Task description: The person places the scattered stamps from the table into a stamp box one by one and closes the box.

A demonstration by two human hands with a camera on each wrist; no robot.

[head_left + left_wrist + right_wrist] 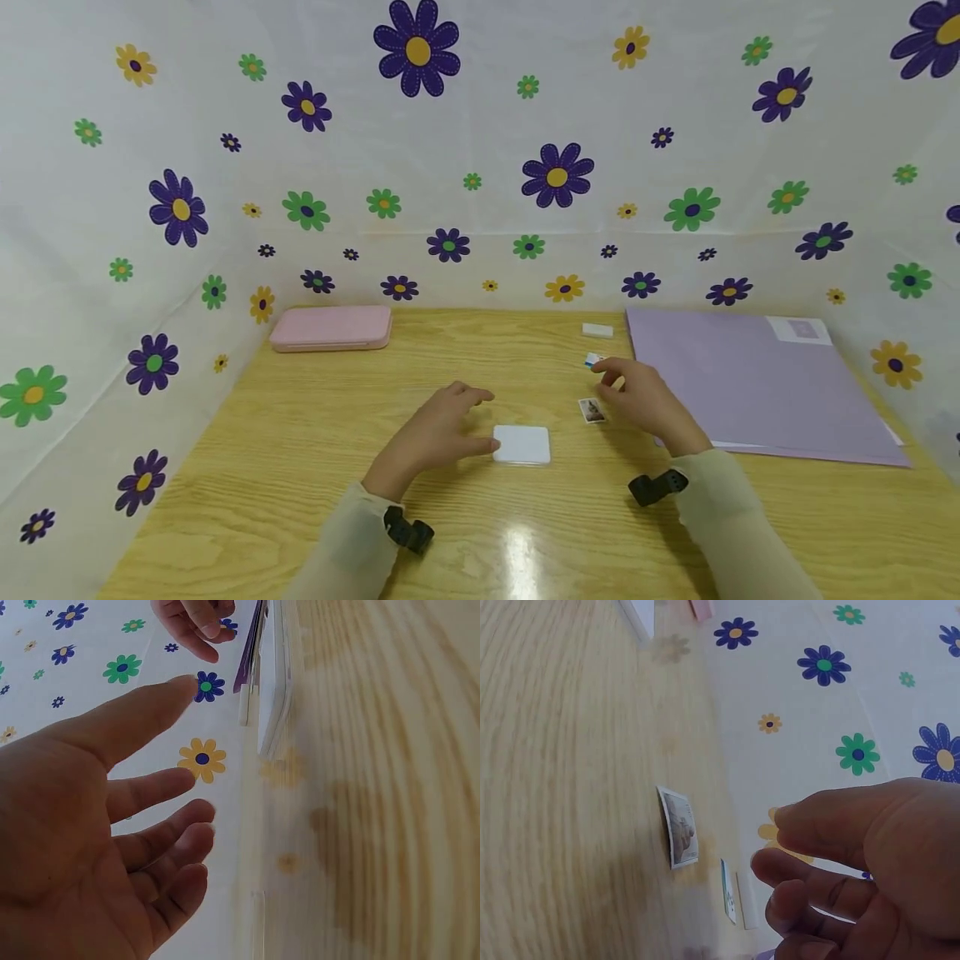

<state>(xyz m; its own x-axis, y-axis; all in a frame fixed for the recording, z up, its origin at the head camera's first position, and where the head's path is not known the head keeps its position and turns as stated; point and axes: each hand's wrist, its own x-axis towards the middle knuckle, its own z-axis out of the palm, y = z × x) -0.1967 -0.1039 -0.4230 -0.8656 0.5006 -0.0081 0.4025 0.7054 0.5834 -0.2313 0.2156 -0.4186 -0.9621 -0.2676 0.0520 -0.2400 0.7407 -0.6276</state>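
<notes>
A flat white rectangular case (521,444) with rounded corners lies on the table in front of me. Beside it my left hand (442,429) is held with thumb and fingers spread, the thumb tip at the case's left edge in the head view. In the left wrist view that palm (67,855) holds nothing. My right hand (647,402) hovers over the table with loosely bent fingers and nothing between them. Close by its fingertips lie a small stamp-like picture (592,410) with a white border and a small blue-and-white piece (592,360), partly hidden by the fingers.
A small white block (597,331) lies toward the back. On the right is a large purple folder (750,383) with white sheets peeking out. A pink pencil case (332,328) sits at the back left. Flower-print sheeting (465,133) walls the wooden table's back and sides.
</notes>
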